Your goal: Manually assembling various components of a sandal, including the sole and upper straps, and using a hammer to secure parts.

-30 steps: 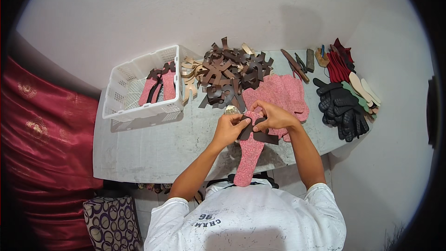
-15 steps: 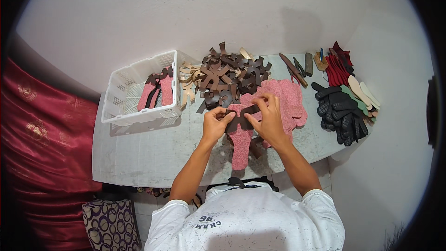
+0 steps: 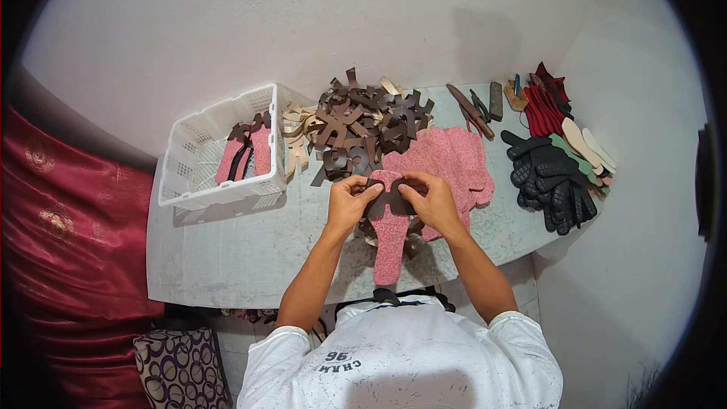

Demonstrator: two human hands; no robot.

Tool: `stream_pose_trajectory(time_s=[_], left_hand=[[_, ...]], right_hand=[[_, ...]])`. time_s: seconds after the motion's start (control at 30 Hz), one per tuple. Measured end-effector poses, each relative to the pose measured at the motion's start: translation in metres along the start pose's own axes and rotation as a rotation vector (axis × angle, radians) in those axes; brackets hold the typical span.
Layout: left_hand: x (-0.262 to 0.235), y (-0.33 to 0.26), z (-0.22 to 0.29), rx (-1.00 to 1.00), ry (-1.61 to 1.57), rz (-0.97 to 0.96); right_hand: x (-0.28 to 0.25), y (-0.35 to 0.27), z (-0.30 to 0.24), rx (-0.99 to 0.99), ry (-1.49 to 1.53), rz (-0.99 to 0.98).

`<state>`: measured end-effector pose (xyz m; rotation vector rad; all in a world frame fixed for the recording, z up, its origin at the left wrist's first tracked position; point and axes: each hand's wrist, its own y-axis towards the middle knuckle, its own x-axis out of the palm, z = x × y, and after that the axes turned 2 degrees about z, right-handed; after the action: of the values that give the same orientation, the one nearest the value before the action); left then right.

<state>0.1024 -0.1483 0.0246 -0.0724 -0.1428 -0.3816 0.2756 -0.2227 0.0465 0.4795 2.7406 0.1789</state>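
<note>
Near the front of the table, a pink speckled sole-shaped piece (image 3: 391,252) is held upright between my hands, its narrower end toward me. A dark brown strap cutout (image 3: 395,201) lies across its upper part. My left hand (image 3: 348,205) pinches the strap's left side, thumb on top. On the other side, my right hand (image 3: 436,203) pinches the strap's right side in the same way. The fingers beneath are hidden. Behind and to the right lies a stack of the same pink pieces (image 3: 454,163).
A heap of brown strap cutouts (image 3: 341,129) lies at the back. At the left stands a white plastic basket (image 3: 219,195) holding pink pieces with brown straps and a black-handled tool. Knife (image 3: 469,111), black soles (image 3: 553,182) and red pieces (image 3: 541,110) lie on the right.
My right hand's raised fingers have come down and closed on the strap's right side. The pink piece has shifted slightly toward me. My left hand keeps its pinch.
</note>
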Motion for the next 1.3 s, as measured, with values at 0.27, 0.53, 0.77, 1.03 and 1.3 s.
stream_pose_trajectory(time_s=[0.27,0.53,0.77,1.03,1.3], left_hand=[[0.007,0.0,-0.003,-0.037,-0.018,-0.026],[0.011,0.0,-0.009,-0.057,-0.024,-0.083],[0.026,-0.004,-0.013,-0.027,0.027,-0.092],[0.027,0.0,-0.018,-0.05,0.069,-0.125],[0.026,-0.001,0.002,-0.159,0.115,-0.23]], right_hand=[[-0.011,0.0,0.012,0.172,0.178,-0.084],[-0.019,-0.001,0.025,0.238,0.355,-0.129],[-0.023,-0.004,0.034,0.307,0.424,-0.134],[-0.031,-0.005,0.033,0.388,0.534,-0.16],[-0.033,0.003,0.022,0.233,0.367,-0.214]])
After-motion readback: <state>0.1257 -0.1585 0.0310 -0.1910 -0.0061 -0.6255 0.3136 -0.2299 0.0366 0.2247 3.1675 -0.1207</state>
